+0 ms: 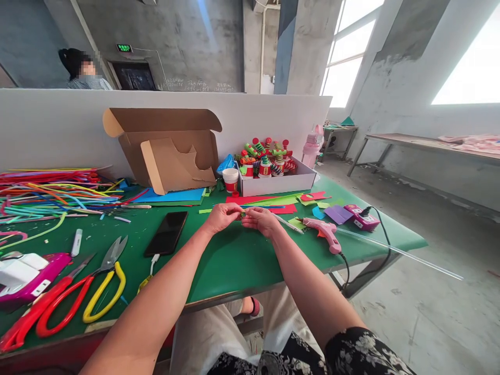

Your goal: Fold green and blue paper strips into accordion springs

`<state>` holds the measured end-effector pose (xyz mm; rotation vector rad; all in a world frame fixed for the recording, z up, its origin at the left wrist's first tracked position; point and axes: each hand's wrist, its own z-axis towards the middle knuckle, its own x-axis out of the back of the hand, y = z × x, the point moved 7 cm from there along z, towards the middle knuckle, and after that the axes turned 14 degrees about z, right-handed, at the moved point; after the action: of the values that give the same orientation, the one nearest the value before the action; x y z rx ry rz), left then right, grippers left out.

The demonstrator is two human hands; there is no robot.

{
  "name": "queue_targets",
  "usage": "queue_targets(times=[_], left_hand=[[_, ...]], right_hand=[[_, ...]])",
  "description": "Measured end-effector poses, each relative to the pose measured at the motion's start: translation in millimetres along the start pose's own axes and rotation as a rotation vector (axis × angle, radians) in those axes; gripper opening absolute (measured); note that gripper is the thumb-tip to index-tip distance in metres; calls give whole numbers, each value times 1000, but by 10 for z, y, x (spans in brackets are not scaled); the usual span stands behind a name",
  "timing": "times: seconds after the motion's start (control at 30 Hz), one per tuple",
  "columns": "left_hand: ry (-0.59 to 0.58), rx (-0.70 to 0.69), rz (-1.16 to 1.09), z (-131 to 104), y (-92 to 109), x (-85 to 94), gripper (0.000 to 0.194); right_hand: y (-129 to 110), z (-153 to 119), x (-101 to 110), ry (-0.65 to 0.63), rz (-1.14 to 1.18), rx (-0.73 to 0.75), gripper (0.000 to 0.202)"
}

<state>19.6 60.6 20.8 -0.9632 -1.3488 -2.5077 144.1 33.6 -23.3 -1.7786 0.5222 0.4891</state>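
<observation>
Over the green table [234, 260], my left hand [224, 217] and my right hand [261, 220] meet at the fingertips. Both are closed in a pinch on one tiny greenish piece [242, 214], too small and too covered by fingers to name. Just beyond them lie red paper [250, 200] and green paper strips [281, 200]. A white pen-like stick [291, 225] sits right of my right hand, and past it rests a pink hot glue gun [326, 233]. Left of my left hand is a black phone [167, 233] with a white cable plugged in.
A white box [277, 185] holds several paper-cup figures; stacked paper cups [230, 179] stand beside it. Scissors [107, 276] and pipe cleaners [58, 192] lie left. A clear glue stick [406, 252] juts past the right edge. A cardboard box [167, 156] leans behind. A person [88, 73] is beyond the partition.
</observation>
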Motion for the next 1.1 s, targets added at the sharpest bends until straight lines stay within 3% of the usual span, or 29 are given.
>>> queue_targets(times=[0.5, 1.1], left_hand=[[29, -13, 119, -6, 34, 17, 14], [37, 133, -167, -3, -28, -11, 23]], right_hand=[[-12, 47, 7, -36, 106, 3, 9], [-21, 65, 18, -37, 159, 65, 8]])
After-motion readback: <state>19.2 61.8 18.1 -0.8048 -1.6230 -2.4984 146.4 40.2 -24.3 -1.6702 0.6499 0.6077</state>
